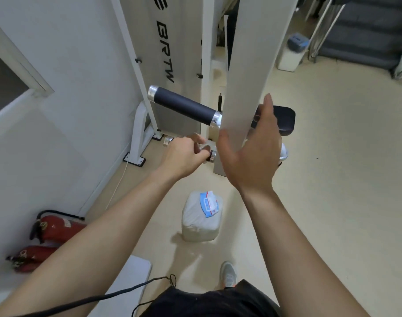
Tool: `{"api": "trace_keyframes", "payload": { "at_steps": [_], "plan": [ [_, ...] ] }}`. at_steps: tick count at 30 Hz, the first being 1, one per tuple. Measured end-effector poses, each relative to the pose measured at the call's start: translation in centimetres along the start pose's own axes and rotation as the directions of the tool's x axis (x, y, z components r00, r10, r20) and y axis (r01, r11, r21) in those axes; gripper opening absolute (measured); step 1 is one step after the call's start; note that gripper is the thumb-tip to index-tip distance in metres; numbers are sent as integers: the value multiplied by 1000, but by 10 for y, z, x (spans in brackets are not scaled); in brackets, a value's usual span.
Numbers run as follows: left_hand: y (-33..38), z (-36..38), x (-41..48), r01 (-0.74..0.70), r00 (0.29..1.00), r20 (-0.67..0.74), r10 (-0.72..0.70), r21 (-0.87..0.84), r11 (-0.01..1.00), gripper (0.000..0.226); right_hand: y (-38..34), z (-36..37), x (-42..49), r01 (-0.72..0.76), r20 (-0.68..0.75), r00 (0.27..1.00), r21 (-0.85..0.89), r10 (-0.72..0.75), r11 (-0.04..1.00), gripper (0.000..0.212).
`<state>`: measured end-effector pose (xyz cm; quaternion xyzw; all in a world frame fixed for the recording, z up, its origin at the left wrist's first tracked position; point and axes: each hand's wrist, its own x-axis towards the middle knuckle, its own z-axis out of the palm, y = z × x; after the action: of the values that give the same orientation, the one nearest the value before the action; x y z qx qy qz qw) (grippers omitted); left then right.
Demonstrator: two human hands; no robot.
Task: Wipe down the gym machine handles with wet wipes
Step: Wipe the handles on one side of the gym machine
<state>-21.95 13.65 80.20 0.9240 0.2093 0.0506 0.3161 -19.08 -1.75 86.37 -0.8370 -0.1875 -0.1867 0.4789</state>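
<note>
A dark padded handle with chrome end caps sticks out to the left of a white machine upright. Below it, my left hand is closed around a lower handle, of which only the chrome ends show. My right hand is open with fingers spread, resting against the right side of the upright, holding nothing that I can see. A pack of wet wipes with a blue-and-white label stands on the floor between my arms. No loose wipe is visible in either hand.
The white weight-stack cover with black lettering stands behind. A black seat pad lies right of the upright. Two red fire extinguishers lie at the left wall. A white bin stands far right, near grey stairs. My shoe is below.
</note>
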Motion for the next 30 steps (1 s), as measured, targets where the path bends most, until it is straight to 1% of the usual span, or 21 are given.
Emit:
{"api": "trace_keyframes", "payload": {
  "at_steps": [2, 3, 5, 6, 8, 10, 11, 12, 14, 16, 19, 20, 21, 23, 24, 26, 27, 28, 30],
  "plan": [
    [2, -2, 1, -17, 1000, -23, 18, 27, 999, 27, -6, 2, 13, -18, 63, 998, 39, 15, 999, 79],
    [2, -3, 1, -26, 999, -23, 27, 52, 998, 32, -9, 2, 16, -23, 68, 997, 55, 19, 998, 81],
    [1, -7, 4, -53, 999, 1, 53, 51, 997, 30, -15, 2, 20, -51, 50, 998, 77, 48, 996, 84],
    [0, -10, 6, -50, 999, 9, 50, 7, 999, 27, -17, 1, 21, -82, 44, 996, 78, 79, 994, 84],
    [-1, -16, 12, -55, 997, 49, 57, -32, 998, 17, -19, 1, 28, -162, 53, 986, 42, 160, 986, 78],
    [-1, -21, 19, -135, 982, 147, 117, 116, 984, 11, -18, 2, 36, -217, 65, 974, -27, 219, 976, 69],
    [2, -24, 22, -187, 968, 210, 139, 230, 955, 12, -18, 2, 38, -227, 61, 971, -46, 230, 973, 66],
    [5, -25, 26, -242, 954, 250, 165, 321, 915, 18, -17, 3, 39, -227, 50, 972, -53, 230, 972, 65],
    [15, -26, 36, -308, 936, 301, 183, 449, 839, 29, -15, 6, 38, -210, 21, 977, -48, 212, 976, 65],
    [20, -21, 47, -338, 910, 396, 123, 536, 774, 33, -14, 8, 37, -196, -3, 980, -48, 197, 979, 66],
    [23, -4, 61, -341, 829, 558, -23, 539, 770, 29, -12, 10, 37, -193, -20, 981, -52, 192, 980, 67],
    [24, 2, 63, -354, 819, 573, -26, 540, 763, 29, -12, 11, 37, -193, -21, 981, -54, 192, 980, 68],
    [24, 9, 64, -371, 826, 563, 5, 537, 758, 29, -11, 11, 38, -196, -23, 981, -55, 195, 979, 68],
    [20, 17, 65, -418, 860, 494, 130, 532, 736, 25, -9, 12, 39, -206, -32, 978, -57, 204, 977, 68],
    [17, 19, 65, -442, 867, 463, 183, 547, 711, 20, -9, 12, 40, -209, -36, 978, -61, 208, 976, 68],
    [6, 17, 67, -469, 872, 432, 232, 598, 649, 15, -6, 12, 42, -210, -36, 977, -73, 208, 975, 68],
    [-1, 12, 69, -469, 873, 438, 216, 628, 621, 16, -6, 13, 42, -207, -28, 978, -79, 206, 975, 68],
    [-9, 3, 73, -455, 875, 453, 173, 644, 615, 16, -5, 14, 42, -204, -20, 979, -83, 203, 975, 67],
    [-16, -19, 80, -414, 865, 498, 66, 632, 655, 15, -6, 16, 42, -197, -9, 980, -84, 197, 977, 67]
  ]
}}
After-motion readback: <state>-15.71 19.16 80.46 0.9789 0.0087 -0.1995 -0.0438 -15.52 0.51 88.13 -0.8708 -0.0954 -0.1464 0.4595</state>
